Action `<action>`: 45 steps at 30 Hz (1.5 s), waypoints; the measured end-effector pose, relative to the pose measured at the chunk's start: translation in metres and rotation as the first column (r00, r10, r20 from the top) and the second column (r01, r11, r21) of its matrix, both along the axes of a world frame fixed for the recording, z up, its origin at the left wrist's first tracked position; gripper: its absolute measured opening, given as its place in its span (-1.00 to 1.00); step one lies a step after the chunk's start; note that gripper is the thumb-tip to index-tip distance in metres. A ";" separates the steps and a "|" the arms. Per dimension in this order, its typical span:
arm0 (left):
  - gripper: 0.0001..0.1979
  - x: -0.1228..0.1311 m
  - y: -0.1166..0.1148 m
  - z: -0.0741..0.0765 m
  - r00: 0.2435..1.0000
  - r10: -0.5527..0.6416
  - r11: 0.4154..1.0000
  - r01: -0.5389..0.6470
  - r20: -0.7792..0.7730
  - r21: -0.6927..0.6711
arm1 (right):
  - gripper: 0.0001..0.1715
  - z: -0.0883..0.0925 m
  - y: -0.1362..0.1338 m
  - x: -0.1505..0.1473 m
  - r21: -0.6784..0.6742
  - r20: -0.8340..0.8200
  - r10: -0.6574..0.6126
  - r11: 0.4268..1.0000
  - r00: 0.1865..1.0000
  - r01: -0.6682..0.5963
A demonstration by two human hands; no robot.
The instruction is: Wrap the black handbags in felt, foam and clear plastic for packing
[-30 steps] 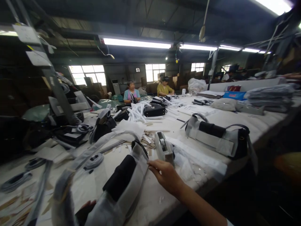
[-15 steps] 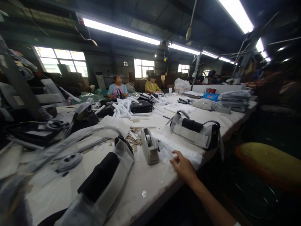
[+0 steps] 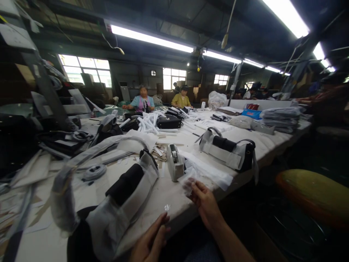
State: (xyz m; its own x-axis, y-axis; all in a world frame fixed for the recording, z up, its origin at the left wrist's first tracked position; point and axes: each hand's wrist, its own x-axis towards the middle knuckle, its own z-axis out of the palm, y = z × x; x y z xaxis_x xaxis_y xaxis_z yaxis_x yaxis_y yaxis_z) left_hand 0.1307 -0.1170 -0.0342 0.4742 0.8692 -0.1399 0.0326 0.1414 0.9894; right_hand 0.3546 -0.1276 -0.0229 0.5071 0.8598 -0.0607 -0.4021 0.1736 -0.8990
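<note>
My right hand [image 3: 205, 202] pinches a small piece of thin clear plastic [image 3: 185, 183], perhaps a little bag, just in front of the tape dispenser [image 3: 175, 163]. At the table's front edge my left hand [image 3: 152, 238] is empty, its fingers stretched out and a little apart. A shiny scrap of clear film [image 3: 167, 207] lies just beyond its fingertips. To the left rests a black handbag [image 3: 125, 185] partly wrapped in white sheet, its strap covered in plastic. White plastic sheeting [image 3: 209, 171] lies behind my right hand.
A second wrapped handbag [image 3: 226, 149] sits at the right. White rolls [image 3: 148, 123] and black bags are heaped farther back, where two people sit across the table. Stacked grey packets [image 3: 282, 118] stand at the far right. A yellow stool [image 3: 311, 193] is beside the table.
My right hand has drawn back left with the clear plastic, lifting it off the sheeting. My left hand has come into view at the bottom. The view has shifted slightly left.
</note>
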 end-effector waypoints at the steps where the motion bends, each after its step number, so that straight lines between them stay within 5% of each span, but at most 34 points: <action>1: -0.29 0.011 0.003 0.000 0.997 -0.065 0.990 0.070 0.049 -0.124 | -0.55 0.000 -0.010 -0.018 0.023 -0.062 0.073 0.997 0.995 -0.072; 5: -0.32 0.030 0.010 0.006 0.957 -0.040 0.927 0.143 0.289 -0.346 | -0.57 -0.013 -0.045 -0.074 0.043 -0.134 0.270 0.963 0.953 -0.267; 9: -0.50 0.008 0.001 0.012 0.900 0.286 0.915 -0.154 0.329 -0.374 | -0.49 -0.035 -0.062 -0.092 -0.050 -0.018 0.365 0.930 0.931 -0.365; 12: -0.60 -0.026 -0.014 0.014 0.930 0.292 0.954 -0.267 0.223 -0.135 | -0.48 -0.044 -0.062 -0.091 -0.133 0.165 0.376 0.925 0.912 -0.357; 16: -0.74 -0.083 -0.038 0.011 0.978 0.203 0.944 -0.183 -0.044 0.276 | -0.58 -0.032 -0.048 -0.105 -0.160 0.443 0.393 0.919 0.806 -0.360; 19: -0.75 -0.127 -0.051 0.000 0.925 0.344 0.904 -0.279 -0.163 0.325 | -0.65 -0.013 -0.034 -0.134 -0.129 0.587 0.481 0.850 0.651 -0.512; 23: -0.66 -0.166 -0.051 -0.017 0.763 0.619 0.759 -0.522 -0.183 0.389 | -0.66 0.000 -0.022 -0.177 -0.117 0.632 0.533 0.784 0.563 -0.610; 29: -0.57 -0.163 -0.031 -0.025 0.846 0.525 0.836 -0.492 -0.094 0.241 | -0.57 -0.003 -0.012 -0.210 -0.127 0.654 0.536 0.774 0.534 -0.621; 34: -0.59 -0.156 -0.031 -0.028 0.866 0.498 0.838 -0.469 -0.040 0.279 | -0.54 -0.001 -0.005 -0.213 -0.151 0.698 0.495 0.807 0.517 -0.570; 40: -0.66 -0.157 -0.053 -0.009 0.885 0.453 0.864 -0.405 -0.110 0.299 | -0.45 0.011 0.002 -0.220 -0.170 0.551 0.598 0.763 0.582 -0.623; 45: -0.67 -0.165 -0.062 0.009 0.888 0.448 0.877 -0.412 -0.108 0.247 | -0.46 0.021 0.009 -0.228 -0.175 0.504 0.672 0.694 0.542 -0.698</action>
